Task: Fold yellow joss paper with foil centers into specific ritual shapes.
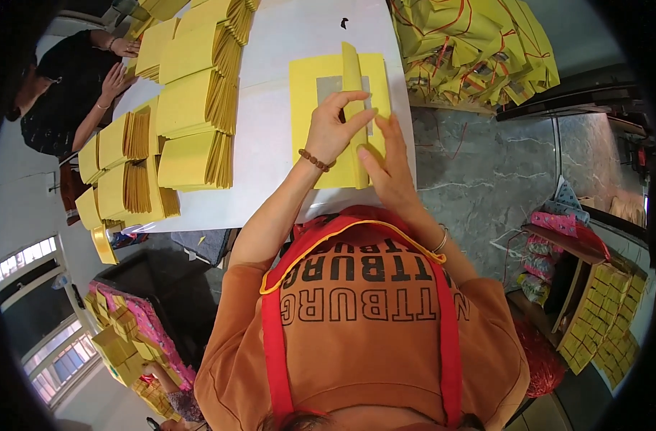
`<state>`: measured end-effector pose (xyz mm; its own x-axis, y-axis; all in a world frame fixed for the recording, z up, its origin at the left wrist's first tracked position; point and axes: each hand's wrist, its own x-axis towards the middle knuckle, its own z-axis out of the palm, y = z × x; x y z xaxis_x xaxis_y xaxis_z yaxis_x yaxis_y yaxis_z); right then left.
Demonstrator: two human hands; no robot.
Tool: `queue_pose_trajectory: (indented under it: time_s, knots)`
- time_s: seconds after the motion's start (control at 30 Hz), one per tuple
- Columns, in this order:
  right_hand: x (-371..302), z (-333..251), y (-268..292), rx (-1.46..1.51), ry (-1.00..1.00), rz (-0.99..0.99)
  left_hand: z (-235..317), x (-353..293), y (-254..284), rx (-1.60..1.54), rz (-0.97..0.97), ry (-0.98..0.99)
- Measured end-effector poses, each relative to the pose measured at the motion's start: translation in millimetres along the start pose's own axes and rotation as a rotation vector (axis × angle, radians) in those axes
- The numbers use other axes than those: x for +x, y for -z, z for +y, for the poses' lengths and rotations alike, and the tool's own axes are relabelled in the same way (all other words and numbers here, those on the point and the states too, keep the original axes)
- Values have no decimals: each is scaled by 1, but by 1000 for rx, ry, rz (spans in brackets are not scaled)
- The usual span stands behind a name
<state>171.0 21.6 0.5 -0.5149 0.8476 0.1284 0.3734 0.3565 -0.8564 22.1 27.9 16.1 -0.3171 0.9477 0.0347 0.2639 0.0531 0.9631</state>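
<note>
A white table stands on a grey marbled floor, stacks of folded yellow paper along its left side. A yellow sheet with a raised fold lies near the table's right edge. The left hand arches over the fold, thumb and forefinger slightly parted; whether they pinch it, I cannot tell. The right hand lies alongside, thumb spread from its fingers

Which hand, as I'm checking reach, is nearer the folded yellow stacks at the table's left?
Left. The left hand is to the right of the stacks, across white tabletop; the right hand is farther right, by the yellow paper.
</note>
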Motion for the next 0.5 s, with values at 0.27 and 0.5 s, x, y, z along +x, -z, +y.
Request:
queue_pose_trajectory:
  time_s: [0.27,0.5]
  knots:
    - [0,-11,11,190,33,82,-8,3,6,2,-53,5]
    - [12,-9,10,796,-241,145,-10,8,1,-148,-18,167]
